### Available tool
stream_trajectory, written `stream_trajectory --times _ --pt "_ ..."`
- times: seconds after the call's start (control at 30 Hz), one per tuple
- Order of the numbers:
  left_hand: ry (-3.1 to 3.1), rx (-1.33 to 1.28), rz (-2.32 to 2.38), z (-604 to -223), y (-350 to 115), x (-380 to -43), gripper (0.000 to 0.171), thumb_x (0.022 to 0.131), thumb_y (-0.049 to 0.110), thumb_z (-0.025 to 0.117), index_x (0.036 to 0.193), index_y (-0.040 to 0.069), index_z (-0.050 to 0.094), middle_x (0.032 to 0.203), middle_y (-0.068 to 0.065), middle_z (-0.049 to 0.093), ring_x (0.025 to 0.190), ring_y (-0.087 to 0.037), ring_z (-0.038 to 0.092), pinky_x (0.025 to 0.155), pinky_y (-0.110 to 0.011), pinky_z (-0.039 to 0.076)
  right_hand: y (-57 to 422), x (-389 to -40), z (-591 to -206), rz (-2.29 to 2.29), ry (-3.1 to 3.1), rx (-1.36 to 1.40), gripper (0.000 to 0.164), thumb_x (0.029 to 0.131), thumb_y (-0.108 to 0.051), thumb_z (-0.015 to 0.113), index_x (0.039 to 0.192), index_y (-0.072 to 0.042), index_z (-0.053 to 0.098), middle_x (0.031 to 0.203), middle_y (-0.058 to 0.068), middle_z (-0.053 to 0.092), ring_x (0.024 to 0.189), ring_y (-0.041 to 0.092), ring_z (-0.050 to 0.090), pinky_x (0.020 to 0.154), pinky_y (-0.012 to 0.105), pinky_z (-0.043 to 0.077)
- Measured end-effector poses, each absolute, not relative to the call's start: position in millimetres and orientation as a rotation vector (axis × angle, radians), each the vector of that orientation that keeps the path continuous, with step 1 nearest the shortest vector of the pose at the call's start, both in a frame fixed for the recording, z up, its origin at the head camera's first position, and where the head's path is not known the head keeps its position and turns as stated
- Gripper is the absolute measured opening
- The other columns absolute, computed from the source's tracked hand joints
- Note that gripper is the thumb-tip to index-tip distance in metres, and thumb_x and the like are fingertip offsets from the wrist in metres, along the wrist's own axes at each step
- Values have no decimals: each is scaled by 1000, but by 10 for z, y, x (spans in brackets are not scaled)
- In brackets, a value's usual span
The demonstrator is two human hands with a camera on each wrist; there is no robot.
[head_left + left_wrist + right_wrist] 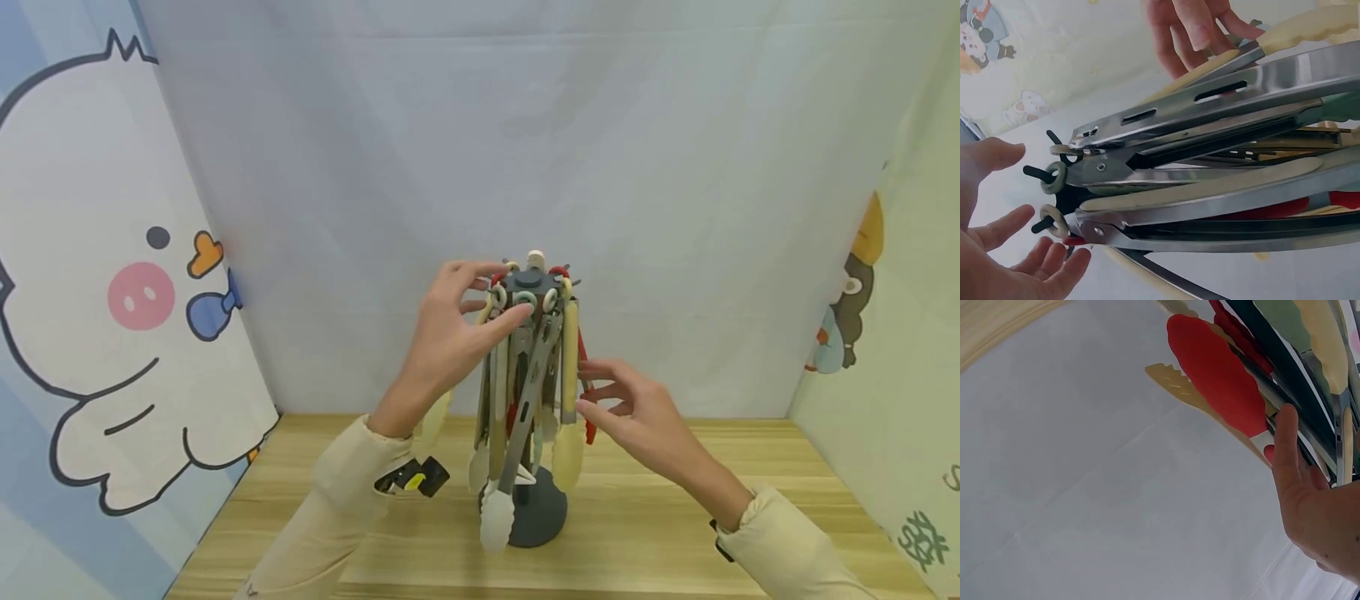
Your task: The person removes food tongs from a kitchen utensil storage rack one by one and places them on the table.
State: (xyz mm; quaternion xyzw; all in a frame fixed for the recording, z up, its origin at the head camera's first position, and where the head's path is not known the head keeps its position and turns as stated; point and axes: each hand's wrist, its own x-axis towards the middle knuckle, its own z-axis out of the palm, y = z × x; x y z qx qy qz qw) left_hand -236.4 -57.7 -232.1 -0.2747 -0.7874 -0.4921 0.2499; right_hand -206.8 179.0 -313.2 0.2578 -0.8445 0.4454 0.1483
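Well, a white cloth [675, 167] is hanging behind everything, with a panel [82, 208] printed with a big white duck closing in my left side and a paler printed panel [885, 433] closing in my right. Below, a wood-grained table [660, 517] is stretching between them. Near its middle a dark stand [543, 523] is rising from a round base, and many tongs [570, 367] are hanging crowded around it by rings [551, 300] on its top pegs [1036, 172]. Their steel arms are gleaming, some faced in cream; their wavy-edged heads are showing white, yellow, green and red, and one white-headed pair [497, 521] is slanting across the front. My left hand [450, 329] is hovering at the stand's top, fingers spread and loose. My right hand [637, 408] is hovering beside the tongs, its fingers slack; whether they are touching any, I cannot tell.
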Motion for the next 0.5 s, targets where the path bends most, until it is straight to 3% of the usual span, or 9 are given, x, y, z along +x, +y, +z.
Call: stream_trajectory --times 0.27,0.5 --pt "-2233 -715 -1224 -2186 -490 -2345 39 85 29 71 119 11 63 131 -6 45 118 -21 44 93 -42 43 1725 -2133 -3144 1342 -2443 763 48 90 -22 67 133 -11 50 122 10 59 95 18 64 73 32 54" --pt "-2301 -671 -1068 -2110 -366 -2347 44 86 38 69 114 5 64 120 -6 51 94 -19 49 73 -31 47 1696 -2161 -3128 1380 -2463 760 52 90 -24 66 136 -10 46 124 14 57 97 20 64 75 30 53"
